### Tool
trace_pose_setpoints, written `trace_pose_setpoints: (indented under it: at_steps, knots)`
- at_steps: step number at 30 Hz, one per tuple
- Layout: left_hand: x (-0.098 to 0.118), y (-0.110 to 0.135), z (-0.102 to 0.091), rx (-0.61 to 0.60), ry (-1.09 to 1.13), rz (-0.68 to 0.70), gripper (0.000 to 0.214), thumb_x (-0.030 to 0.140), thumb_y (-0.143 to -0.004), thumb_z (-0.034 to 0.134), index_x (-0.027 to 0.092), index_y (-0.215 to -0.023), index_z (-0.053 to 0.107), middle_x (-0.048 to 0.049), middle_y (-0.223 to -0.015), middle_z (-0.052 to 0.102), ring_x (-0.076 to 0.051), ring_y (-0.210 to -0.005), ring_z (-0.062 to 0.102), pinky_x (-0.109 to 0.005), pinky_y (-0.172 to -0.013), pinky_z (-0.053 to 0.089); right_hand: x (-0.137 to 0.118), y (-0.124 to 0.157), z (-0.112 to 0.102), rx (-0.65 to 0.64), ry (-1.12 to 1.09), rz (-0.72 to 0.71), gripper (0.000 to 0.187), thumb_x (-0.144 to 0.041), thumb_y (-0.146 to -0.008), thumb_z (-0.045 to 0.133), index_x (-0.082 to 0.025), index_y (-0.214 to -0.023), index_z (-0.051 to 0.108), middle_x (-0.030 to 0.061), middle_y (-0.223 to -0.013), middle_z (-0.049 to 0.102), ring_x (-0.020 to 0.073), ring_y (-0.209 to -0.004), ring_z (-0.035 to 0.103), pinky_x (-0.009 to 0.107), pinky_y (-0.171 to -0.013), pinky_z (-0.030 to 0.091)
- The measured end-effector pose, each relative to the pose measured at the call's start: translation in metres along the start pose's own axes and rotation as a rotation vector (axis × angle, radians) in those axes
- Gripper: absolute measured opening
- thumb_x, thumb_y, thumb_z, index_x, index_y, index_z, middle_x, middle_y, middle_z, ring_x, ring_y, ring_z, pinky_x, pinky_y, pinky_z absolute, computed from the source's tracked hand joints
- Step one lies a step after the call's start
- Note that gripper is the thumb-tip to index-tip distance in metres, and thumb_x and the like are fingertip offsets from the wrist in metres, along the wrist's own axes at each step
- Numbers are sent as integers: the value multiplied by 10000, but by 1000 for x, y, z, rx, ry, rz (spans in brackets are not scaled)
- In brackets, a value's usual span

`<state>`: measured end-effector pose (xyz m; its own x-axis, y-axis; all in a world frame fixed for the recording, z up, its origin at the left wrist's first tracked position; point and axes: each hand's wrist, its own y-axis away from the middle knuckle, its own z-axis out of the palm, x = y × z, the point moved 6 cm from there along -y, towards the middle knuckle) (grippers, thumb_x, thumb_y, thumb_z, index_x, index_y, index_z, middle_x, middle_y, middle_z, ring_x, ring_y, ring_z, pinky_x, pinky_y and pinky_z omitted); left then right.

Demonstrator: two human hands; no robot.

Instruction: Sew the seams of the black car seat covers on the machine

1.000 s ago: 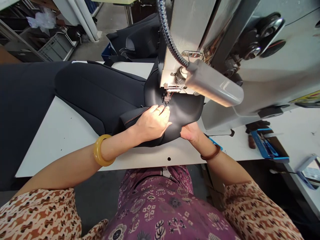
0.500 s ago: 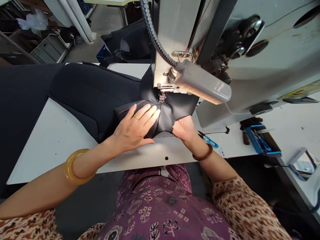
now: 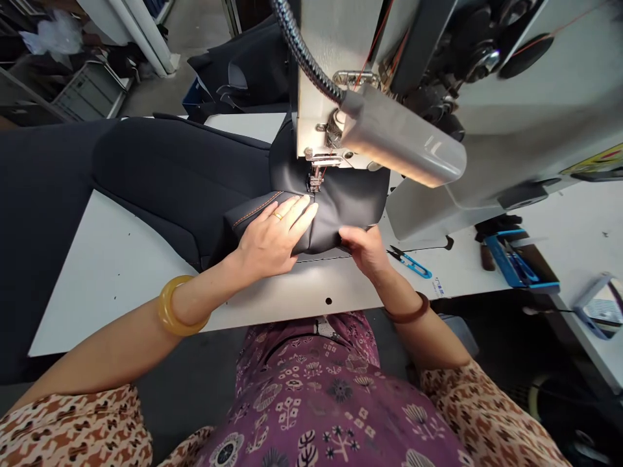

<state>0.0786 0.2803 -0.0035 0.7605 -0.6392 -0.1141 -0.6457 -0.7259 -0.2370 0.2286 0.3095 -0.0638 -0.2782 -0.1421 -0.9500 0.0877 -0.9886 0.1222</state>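
Note:
A black seat cover (image 3: 185,168) stretches across the sewing table, with a smooth leather-like panel (image 3: 357,201) under the sewing machine's presser foot (image 3: 315,181). My left hand (image 3: 272,237) lies flat on the cover, fingers stretched out and just short of the foot. Orange stitching (image 3: 256,209) runs along a seam beside those fingers. At the panel's near right edge, my right hand (image 3: 366,250) grips the material with the thumb on top; its other fingers are hidden beneath. Red thread (image 3: 372,48) comes down the machine head toward the needle area.
A grey lamp (image 3: 403,136) on a flexible neck hangs close above the panel. Blue thread snips (image 3: 411,263) lie on the white table (image 3: 131,259) right of my right hand. Farther right stands a blue box (image 3: 520,259) with tools. The machine body (image 3: 525,143) bounds the right side.
My right hand's thumb has come onto the top of the panel, which now lies flatter and less bunched. My left hand has shifted slightly right on the cover. The view has moved a little.

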Motion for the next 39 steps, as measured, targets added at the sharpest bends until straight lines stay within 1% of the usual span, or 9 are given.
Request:
trace_pose_setpoints:
  at_steps: [3, 6, 9, 13, 21, 25, 29, 34, 39]
  knots:
    - [-3, -3, -2, 17, 4, -31, 746, 249, -684, 629, 36, -1378, 460, -218, -1423, 469, -336, -1283, 482, -448, -1075, 424, -5, -5, -3, 165, 26, -14, 295, -424, -631, 695, -214, -716, 506, -41, -651, 521, 79, -517, 466, 212, -436, 399]
    - [-2, -6, -3, -12, -29, -29, 722, 258, -687, 630, 54, -1364, 484, -221, -1418, 471, -340, -1262, 498, -452, -1058, 434, -5, -12, -8, 234, 70, -17, 255, -352, -616, 701, -210, -708, 511, -71, -541, 450, 63, -411, 372, 215, -362, 333]
    - [2, -7, -4, -44, -53, -1, 701, 274, -714, 616, 48, -1363, 481, -237, -1403, 481, -349, -1242, 513, -459, -1030, 448, -6, -17, -12, 245, 105, -29, 208, -293, -594, 677, -204, -649, 498, -70, -523, 442, 65, -426, 383, 212, -373, 346]
    - [3, -8, -6, -56, -61, 9, 674, 285, -738, 604, 42, -1356, 487, -247, -1385, 493, -354, -1224, 525, -458, -1006, 456, -13, -19, -13, 233, 143, -66, 200, -295, -581, 667, -206, -590, 489, -51, -547, 462, 88, -521, 455, 217, -464, 415]
    - [3, -12, -5, -89, -80, 14, 655, 276, -756, 601, 42, -1355, 482, -258, -1392, 482, -352, -1228, 520, -488, -1032, 418, -18, -23, -12, 219, 182, -124, 182, -278, -595, 652, -208, -557, 488, -40, -552, 455, 102, -588, 483, 221, -545, 434]
    - [1, -14, -5, -77, -101, 17, 658, 288, -761, 608, 40, -1356, 475, -265, -1384, 485, -355, -1229, 521, -490, -1035, 415, -21, -28, -11, 208, 182, -121, 201, -279, -585, 641, -199, -501, 477, -35, -542, 452, 85, -536, 440, 213, -485, 397]
    - [-2, -14, -5, -39, -98, 29, 596, 306, -781, 616, 74, -1320, 513, -252, -1365, 506, -348, -1218, 533, -486, -1025, 424, -23, -32, -12, 223, 153, -100, 168, -258, -563, 661, -193, -535, 510, -49, -535, 461, 61, -463, 387, 203, -405, 328]
    - [0, -16, -5, -23, -116, 33, 532, 303, -782, 636, 87, -1261, 554, -278, -1353, 505, -360, -1211, 541, -497, -1022, 425, -25, -36, -12, 207, 155, -95, 177, -241, -557, 661, -197, -543, 490, -66, -505, 448, 59, -442, 383, 206, -402, 334]
    - [2, -17, -2, -32, -106, 25, 570, 334, -785, 659, 74, -1277, 535, -302, -1350, 497, -373, -1233, 524, -518, -1023, 418, -27, -40, -14, 233, 156, -70, 169, -232, -530, 671, -192, -541, 507, -72, -493, 454, 54, -422, 381, 200, -383, 320]
